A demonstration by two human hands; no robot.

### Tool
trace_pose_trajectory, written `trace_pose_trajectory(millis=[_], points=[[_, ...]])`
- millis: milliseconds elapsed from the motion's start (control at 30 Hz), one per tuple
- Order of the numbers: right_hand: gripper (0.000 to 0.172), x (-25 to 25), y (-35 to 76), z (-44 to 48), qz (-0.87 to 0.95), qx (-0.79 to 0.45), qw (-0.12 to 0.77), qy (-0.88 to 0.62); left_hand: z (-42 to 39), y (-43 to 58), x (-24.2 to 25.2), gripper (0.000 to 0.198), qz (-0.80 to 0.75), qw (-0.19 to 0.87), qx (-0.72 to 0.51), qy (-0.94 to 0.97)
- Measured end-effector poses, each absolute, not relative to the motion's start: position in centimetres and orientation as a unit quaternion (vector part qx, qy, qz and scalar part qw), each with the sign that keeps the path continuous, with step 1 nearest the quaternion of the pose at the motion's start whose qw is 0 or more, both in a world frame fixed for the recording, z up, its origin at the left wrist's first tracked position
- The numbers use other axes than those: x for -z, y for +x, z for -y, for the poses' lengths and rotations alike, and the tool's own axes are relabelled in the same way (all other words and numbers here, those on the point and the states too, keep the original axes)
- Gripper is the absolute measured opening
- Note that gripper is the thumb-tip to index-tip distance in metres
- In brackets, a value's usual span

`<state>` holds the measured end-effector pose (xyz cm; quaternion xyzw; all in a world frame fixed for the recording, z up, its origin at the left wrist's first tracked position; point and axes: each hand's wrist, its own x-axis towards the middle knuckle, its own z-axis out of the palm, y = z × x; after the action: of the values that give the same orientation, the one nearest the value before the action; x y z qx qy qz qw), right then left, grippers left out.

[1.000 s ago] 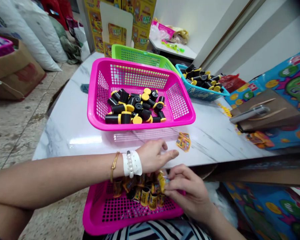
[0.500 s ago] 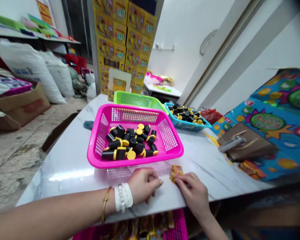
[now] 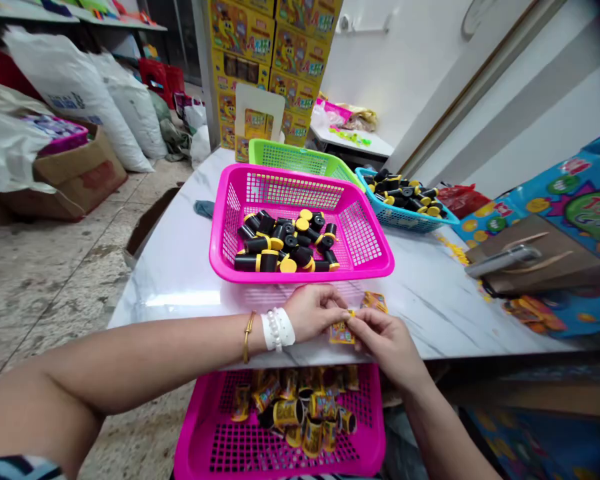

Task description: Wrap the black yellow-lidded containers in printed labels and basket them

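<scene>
The left hand (image 3: 311, 313) and right hand (image 3: 389, 340) pinch one small yellow printed sheet (image 3: 342, 335) over the white marbled table (image 3: 455, 293); yellow printed cylinders (image 3: 288, 413) below seem done, black yellow-capped cylinders (image 3: 269, 261) look bare

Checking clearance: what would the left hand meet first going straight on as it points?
The left hand would first meet the label at its fingertips, seemingly in contact; then probably the right hand, though depth is unclear.

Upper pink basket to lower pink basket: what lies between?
Head view: the tabletop, left hand and forearm, right hand, a printed label at the hands, another label beyond.
</scene>
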<state>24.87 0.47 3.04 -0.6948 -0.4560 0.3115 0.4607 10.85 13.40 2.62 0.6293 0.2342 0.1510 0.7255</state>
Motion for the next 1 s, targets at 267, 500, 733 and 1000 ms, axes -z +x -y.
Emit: trace_pose_trajectory(millis=[267, 500, 733, 1000], points=[[0.041, -1.8, 24.2, 0.9, 0.396, -0.175, 0.535, -0.725, -10.8, 9.7, -4.0, 0.035, -0.278, 0.713, -0.191, 0.615], [0.035, -2.6, 23.9, 2.0, 0.507, -0.021, 0.492, -0.707, -9.6, 8.2, -6.2, 0.027, -0.204, 0.652, -0.271, 0.678], [0.016, -3.3, 24.6, 1.0, 0.559, 0.035, 0.512, -0.652, -9.8, 8.9, -7.0, 0.031, -0.263, 0.605, -0.334, 0.673], [0.015, -4.7, 24.8, -0.7, 0.617, 0.094, 0.48, -0.617, -10.6, 9.0, -7.0, 0.035, -0.252, 0.616, -0.358, 0.655]])
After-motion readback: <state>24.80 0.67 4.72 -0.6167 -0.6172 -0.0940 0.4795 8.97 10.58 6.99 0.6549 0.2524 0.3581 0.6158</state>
